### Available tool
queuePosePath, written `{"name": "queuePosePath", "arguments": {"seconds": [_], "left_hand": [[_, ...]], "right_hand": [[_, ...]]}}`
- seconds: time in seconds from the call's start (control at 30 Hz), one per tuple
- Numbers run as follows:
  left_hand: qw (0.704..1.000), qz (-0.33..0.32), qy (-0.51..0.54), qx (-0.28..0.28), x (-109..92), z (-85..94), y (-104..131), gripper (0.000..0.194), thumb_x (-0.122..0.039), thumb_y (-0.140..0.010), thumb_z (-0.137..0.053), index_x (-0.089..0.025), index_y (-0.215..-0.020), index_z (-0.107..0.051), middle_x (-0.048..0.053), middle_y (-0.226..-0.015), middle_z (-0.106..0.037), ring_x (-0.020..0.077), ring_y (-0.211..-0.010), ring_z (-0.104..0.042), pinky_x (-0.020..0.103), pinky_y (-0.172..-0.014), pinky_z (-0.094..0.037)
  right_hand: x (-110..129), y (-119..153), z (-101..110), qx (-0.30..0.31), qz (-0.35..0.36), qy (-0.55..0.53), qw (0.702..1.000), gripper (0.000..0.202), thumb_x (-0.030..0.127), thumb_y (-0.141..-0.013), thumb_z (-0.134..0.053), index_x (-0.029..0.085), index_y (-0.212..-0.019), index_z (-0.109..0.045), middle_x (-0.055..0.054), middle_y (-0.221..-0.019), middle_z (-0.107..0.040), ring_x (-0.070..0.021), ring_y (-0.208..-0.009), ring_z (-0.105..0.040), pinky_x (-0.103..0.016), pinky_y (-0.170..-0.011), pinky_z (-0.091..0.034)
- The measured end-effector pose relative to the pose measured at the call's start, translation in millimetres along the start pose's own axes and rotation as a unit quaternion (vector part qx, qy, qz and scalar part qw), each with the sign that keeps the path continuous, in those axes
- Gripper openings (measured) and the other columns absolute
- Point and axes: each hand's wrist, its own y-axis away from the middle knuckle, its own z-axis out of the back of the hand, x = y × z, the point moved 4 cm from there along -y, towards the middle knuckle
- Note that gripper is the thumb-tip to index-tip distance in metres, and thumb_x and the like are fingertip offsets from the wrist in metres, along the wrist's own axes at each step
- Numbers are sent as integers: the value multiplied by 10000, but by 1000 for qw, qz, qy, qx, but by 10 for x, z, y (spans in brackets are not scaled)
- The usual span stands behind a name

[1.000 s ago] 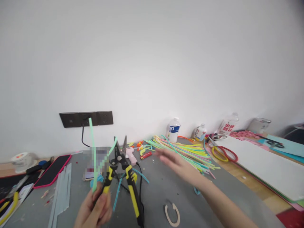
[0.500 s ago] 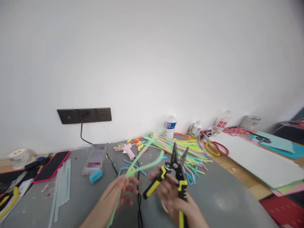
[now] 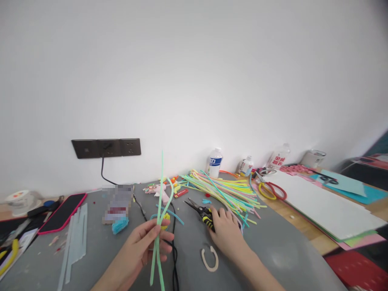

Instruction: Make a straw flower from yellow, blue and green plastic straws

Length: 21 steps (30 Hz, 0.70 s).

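Observation:
My left hand [image 3: 148,244] pinches a few light green pipe cleaners [image 3: 160,202] between thumb and fingers. They cross at the grip, and one is bent over at its upper end. My right hand [image 3: 226,228] rests palm down over the long-nose pliers [image 3: 208,218] on the grey table, its fingers curled on the black and yellow handles. The jaws point to the far left, slightly apart; part of the handles is hidden under the hand. Just nearer than that hand lies a cream-coloured open loop [image 3: 216,262].
Behind my hands are a pile of coloured pipe cleaners [image 3: 227,188], a pink glue gun [image 3: 162,192] and a bottle [image 3: 215,163]. Black cable [image 3: 174,258] runs beside my left hand. Glue sticks [image 3: 74,238] and a phone [image 3: 63,212] lie left; scissors [image 3: 273,190] and paper [image 3: 321,202] right.
My right hand has lowered the pliers from mid-air onto the table and turned palm down. The cream loop now shows on the table. The green pipe cleaners in my left hand stand more upright.

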Motion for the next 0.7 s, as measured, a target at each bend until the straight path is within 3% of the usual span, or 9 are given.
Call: {"name": "queuePosePath", "arguments": {"seconds": [0.17,0.33,0.43,0.5,0.57,0.6,0.7], "left_hand": [[1000,16,-1,-20,55,108,38,489,-444,-712,-788,-181,-1110,-684,94,-907,-759,196,-726,-704,269,-621,-562],[999,17,0,-30,110,160,31,444,-433,-709,-791,-175,-1060,-705,91,-913,-756,194,-727,-702,258,-587,-560],[999,20,-3,-33,134,161,20,444,-439,-709,-788,-170,-1051,-704,93,-918,-753,193,-725,-701,256,-585,-559],[999,20,-5,-29,148,146,15,455,-450,-709,-784,-167,-1055,-698,98,-922,-753,196,-731,-704,257,-589,-558],[1000,20,-9,-17,166,111,11,453,-457,-717,-775,-162,-1051,-693,103,-914,-752,195,-726,-705,257,-593,-555],[1000,22,-13,-6,178,85,10,444,-457,-724,-769,-157,-1042,-693,103,-899,-751,191,-712,-703,257,-590,-552],[998,33,-32,34,224,-4,17,409,-459,-756,-741,-145,-1014,-694,93,-846,-744,175,-664,-693,247,-566,-538]], "right_hand": [[201,-10,-92,-35,1,7,999,533,265,-867,-585,74,-1359,-508,-217,-1109,-621,-370,-1033,-571,-439,-840,-407],[271,-60,-193,-57,24,-21,998,536,369,-814,-658,102,-1275,-587,-195,-1114,-612,-357,-995,-569,-419,-821,-409],[213,-82,-219,-91,20,-55,994,522,372,-803,-674,113,-1250,-599,-198,-1121,-615,-380,-1034,-546,-471,-862,-397],[201,-51,-129,-126,34,-141,981,463,388,-815,-655,142,-1206,-619,-187,-1116,-616,-383,-1075,-520,-528,-922,-358],[262,19,22,-125,77,-310,939,418,438,-861,-584,183,-1191,-611,-138,-1040,-623,-329,-1031,-539,-508,-929,-372],[330,61,94,-92,109,-419,897,423,469,-890,-530,194,-1206,-589,-98,-948,-619,-280,-943,-566,-449,-874,-422],[626,179,224,92,165,-665,722,476,587,-884,-490,186,-1131,-559,16,-693,-528,-151,-591,-513,-271,-555,-436]]}}
